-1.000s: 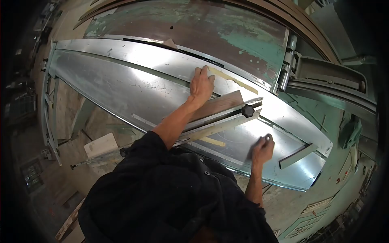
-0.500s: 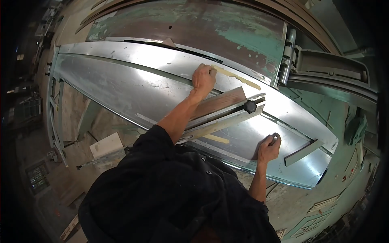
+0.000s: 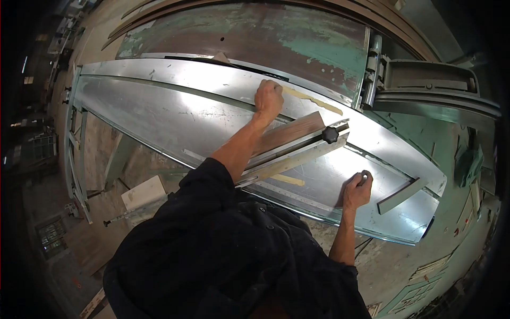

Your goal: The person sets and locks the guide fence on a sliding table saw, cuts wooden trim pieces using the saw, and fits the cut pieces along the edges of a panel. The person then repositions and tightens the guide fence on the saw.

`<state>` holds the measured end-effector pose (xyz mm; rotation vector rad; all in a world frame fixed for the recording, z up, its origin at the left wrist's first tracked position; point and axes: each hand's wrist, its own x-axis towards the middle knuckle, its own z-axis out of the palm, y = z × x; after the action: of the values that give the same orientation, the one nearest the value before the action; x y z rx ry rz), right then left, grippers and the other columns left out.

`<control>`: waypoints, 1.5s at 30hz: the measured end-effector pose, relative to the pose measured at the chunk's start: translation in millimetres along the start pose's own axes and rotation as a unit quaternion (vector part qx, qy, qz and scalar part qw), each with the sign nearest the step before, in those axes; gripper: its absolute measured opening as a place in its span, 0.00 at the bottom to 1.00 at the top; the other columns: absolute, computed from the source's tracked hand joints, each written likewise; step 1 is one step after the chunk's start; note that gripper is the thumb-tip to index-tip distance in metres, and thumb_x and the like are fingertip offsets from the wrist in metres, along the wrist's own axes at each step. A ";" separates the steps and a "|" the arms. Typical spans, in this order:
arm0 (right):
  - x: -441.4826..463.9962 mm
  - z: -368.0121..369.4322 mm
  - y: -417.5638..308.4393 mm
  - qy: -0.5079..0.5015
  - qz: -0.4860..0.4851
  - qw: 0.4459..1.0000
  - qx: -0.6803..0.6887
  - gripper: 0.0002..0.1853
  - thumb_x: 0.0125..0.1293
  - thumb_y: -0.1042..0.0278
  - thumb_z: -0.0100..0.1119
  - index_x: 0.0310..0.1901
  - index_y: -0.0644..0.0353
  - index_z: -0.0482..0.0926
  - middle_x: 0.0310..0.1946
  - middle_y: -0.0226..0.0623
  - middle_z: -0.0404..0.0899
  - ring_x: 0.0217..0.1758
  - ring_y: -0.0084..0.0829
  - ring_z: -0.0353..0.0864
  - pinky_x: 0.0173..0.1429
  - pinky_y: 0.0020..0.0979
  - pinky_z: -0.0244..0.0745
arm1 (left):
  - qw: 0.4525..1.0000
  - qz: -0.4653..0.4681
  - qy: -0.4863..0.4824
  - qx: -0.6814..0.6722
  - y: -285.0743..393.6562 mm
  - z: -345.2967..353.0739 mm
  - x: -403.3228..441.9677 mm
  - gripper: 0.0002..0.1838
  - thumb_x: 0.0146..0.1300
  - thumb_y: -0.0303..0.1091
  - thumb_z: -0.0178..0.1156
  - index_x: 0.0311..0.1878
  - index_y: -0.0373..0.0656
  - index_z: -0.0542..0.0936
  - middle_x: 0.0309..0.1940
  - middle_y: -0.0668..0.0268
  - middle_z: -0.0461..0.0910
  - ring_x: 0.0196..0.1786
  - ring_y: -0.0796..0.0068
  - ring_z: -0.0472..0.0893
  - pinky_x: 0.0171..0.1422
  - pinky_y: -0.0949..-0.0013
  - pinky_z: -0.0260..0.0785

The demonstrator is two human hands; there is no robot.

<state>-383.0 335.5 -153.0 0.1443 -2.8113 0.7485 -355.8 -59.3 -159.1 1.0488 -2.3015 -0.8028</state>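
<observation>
My left hand [image 3: 269, 99] is closed over the metal sliding table [image 3: 175, 106], by the near end of a yellow strip [image 3: 313, 100] with ragged edges. What its fingers hold, if anything, is hidden. Below the left wrist a brown wooden board [image 3: 292, 132] lies against a slanted metal fence [image 3: 297, 152] with a black star knob [image 3: 330, 135]. My right hand [image 3: 358, 190] is also closed, low over the table to the right of the fence. A small pale spot shows between its thumb and fingers, too small to name.
A narrow grey bar [image 3: 401, 195] lies slanted right of my right hand. Another yellow strip [image 3: 288, 179] lies beside the fence. Beyond the sliding table is a worn brown and green surface [image 3: 255, 37], with a metal rail assembly [image 3: 430, 85] at its right.
The whole view has shifted slightly. Both hands stay closed in nearly the same places, and the board, fence and strips keep their positions on the table.
</observation>
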 end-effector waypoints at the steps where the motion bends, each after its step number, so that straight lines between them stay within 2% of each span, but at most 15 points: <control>1: 1.6 0.4 -0.5 0.004 0.000 1.000 0.003 0.12 0.69 0.61 0.60 0.50 0.54 0.83 0.33 0.37 0.85 0.31 0.36 0.84 0.39 0.37 0.78 | 0.998 0.007 0.048 -0.040 1.0 -1.8 0.8 0.05 0.63 0.29 0.65 0.39 0.40 0.86 0.43 0.52 0.81 0.45 0.44 0.83 0.52 0.48 0.75; 11: 2.0 -9.6 -2.9 -0.019 0.048 0.999 -0.002 0.14 0.69 0.59 0.60 0.52 0.52 0.83 0.36 0.38 0.87 0.36 0.42 0.87 0.43 0.40 0.79 | 0.999 -0.014 -0.042 0.024 10.7 2.3 5.4 0.08 0.64 0.31 0.63 0.44 0.41 0.86 0.44 0.52 0.80 0.45 0.46 0.83 0.54 0.49 0.77; 14: 2.0 -11.6 -4.1 -0.017 0.045 0.999 0.002 0.14 0.69 0.59 0.61 0.52 0.52 0.83 0.36 0.38 0.87 0.35 0.42 0.87 0.43 0.41 0.79 | 0.986 0.066 -0.059 0.139 14.4 5.2 7.3 0.10 0.66 0.32 0.59 0.39 0.37 0.87 0.45 0.50 0.81 0.47 0.44 0.83 0.56 0.48 0.76; 16: 3.9 -12.5 -4.3 -0.015 0.046 0.999 0.007 0.14 0.69 0.59 0.61 0.52 0.52 0.83 0.35 0.38 0.87 0.35 0.42 0.87 0.43 0.41 0.79 | 0.987 -0.074 -0.077 0.121 23.1 7.0 11.2 0.13 0.67 0.33 0.56 0.40 0.33 0.86 0.48 0.47 0.81 0.52 0.41 0.83 0.60 0.46 0.76; 20: 2.6 -16.4 -5.4 -0.025 0.043 0.999 -0.009 0.12 0.68 0.63 0.61 0.51 0.55 0.83 0.39 0.38 0.88 0.35 0.38 0.88 0.41 0.38 0.80 | 0.982 -0.059 -0.120 0.130 37.5 -8.3 17.8 0.15 0.67 0.35 0.57 0.42 0.30 0.85 0.47 0.42 0.82 0.53 0.39 0.83 0.60 0.45 0.75; 23: 3.9 -15.5 -2.0 -0.028 0.047 0.998 -0.013 0.12 0.69 0.63 0.61 0.51 0.56 0.83 0.40 0.38 0.89 0.36 0.38 0.89 0.42 0.38 0.81 | 0.968 -0.144 -0.185 0.089 52.9 -9.6 20.8 0.17 0.68 0.38 0.59 0.41 0.28 0.85 0.45 0.41 0.84 0.50 0.43 0.85 0.58 0.50 0.77; 26: 4.0 -16.1 -0.5 -0.039 0.055 0.998 -0.016 0.13 0.69 0.63 0.62 0.51 0.56 0.83 0.41 0.38 0.89 0.37 0.38 0.89 0.42 0.38 0.82 | 0.959 -0.231 -0.161 -0.017 62.7 -4.0 18.3 0.20 0.69 0.41 0.59 0.40 0.27 0.84 0.37 0.45 0.87 0.43 0.49 0.87 0.52 0.52 0.77; 28: 4.2 -15.6 -1.0 -0.032 0.044 0.998 -0.008 0.13 0.68 0.64 0.62 0.51 0.56 0.83 0.42 0.38 0.89 0.37 0.40 0.89 0.42 0.38 0.82 | 0.947 -0.181 -0.227 -0.136 71.3 -4.3 20.3 0.20 0.74 0.44 0.60 0.37 0.32 0.84 0.25 0.62 0.80 0.25 0.69 0.76 0.29 0.59 0.69; 32: 2.2 -9.6 5.5 0.020 0.021 1.000 0.013 0.12 0.68 0.61 0.61 0.49 0.54 0.84 0.32 0.37 0.86 0.30 0.38 0.85 0.39 0.38 0.79 | 0.876 -0.227 -0.306 -0.295 138.3 -32.2 21.3 0.18 0.75 0.41 0.59 0.29 0.41 0.79 0.20 0.74 0.69 0.20 0.82 0.62 0.21 0.68 0.53; 34: 3.7 -13.2 3.6 -0.025 0.042 0.999 0.004 0.12 0.68 0.63 0.62 0.51 0.55 0.83 0.42 0.37 0.89 0.37 0.41 0.89 0.42 0.39 0.82 | 0.868 -0.210 -0.334 -0.301 166.6 -38.5 14.8 0.19 0.77 0.38 0.56 0.25 0.47 0.73 0.19 0.79 0.61 0.19 0.87 0.56 0.21 0.72 0.44; 38: 1.4 -13.3 7.3 -0.027 0.060 0.998 -0.001 0.12 0.68 0.63 0.63 0.50 0.55 0.83 0.41 0.36 0.88 0.37 0.42 0.89 0.42 0.39 0.82 | 0.856 -0.186 -0.354 -0.327 194.7 -39.4 4.0 0.19 0.78 0.38 0.56 0.25 0.46 0.73 0.19 0.79 0.61 0.19 0.87 0.56 0.21 0.72 0.44; 41: 15.2 -12.4 1.2 -0.030 0.111 0.975 0.192 0.15 0.67 0.65 0.64 0.53 0.62 0.83 0.36 0.38 0.87 0.32 0.33 0.84 0.41 0.35 0.79 | 0.850 -0.103 -0.379 -0.352 233.9 -48.8 7.5 0.18 0.76 0.40 0.57 0.28 0.42 0.78 0.18 0.79 0.63 0.19 0.86 0.57 0.22 0.71 0.46; 42: 26.5 -26.1 -9.8 -0.050 0.131 0.968 0.209 0.17 0.68 0.66 0.63 0.56 0.64 0.82 0.42 0.38 0.86 0.37 0.25 0.79 0.42 0.30 0.76 | 0.850 -0.049 -0.377 -0.364 252.7 -59.2 8.4 0.18 0.75 0.41 0.58 0.29 0.41 0.80 0.18 0.78 0.65 0.20 0.86 0.59 0.22 0.71 0.47; 43: 39.3 -36.2 -27.1 -0.011 0.039 0.974 0.221 0.22 0.67 0.68 0.65 0.61 0.63 0.79 0.53 0.39 0.82 0.43 0.25 0.77 0.44 0.29 0.76 | 0.862 0.004 -0.377 -0.338 282.7 -82.2 9.4 0.18 0.74 0.42 0.60 0.30 0.39 0.82 0.18 0.77 0.67 0.21 0.86 0.62 0.23 0.70 0.51; 45: 65.5 -91.1 -110.7 -0.021 0.033 0.937 0.347 0.40 0.60 0.77 0.67 0.75 0.60 0.63 0.65 0.39 0.74 0.44 0.28 0.75 0.43 0.31 0.77 | 0.869 0.051 -0.380 -0.314 314.1 -104.4 1.5 0.18 0.72 0.43 0.61 0.32 0.38 0.83 0.18 0.75 0.70 0.22 0.85 0.65 0.24 0.70 0.54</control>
<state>-411.8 283.1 -7.3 0.1790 -2.4622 1.7389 -448.9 74.8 128.8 0.3182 -2.3200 -2.0162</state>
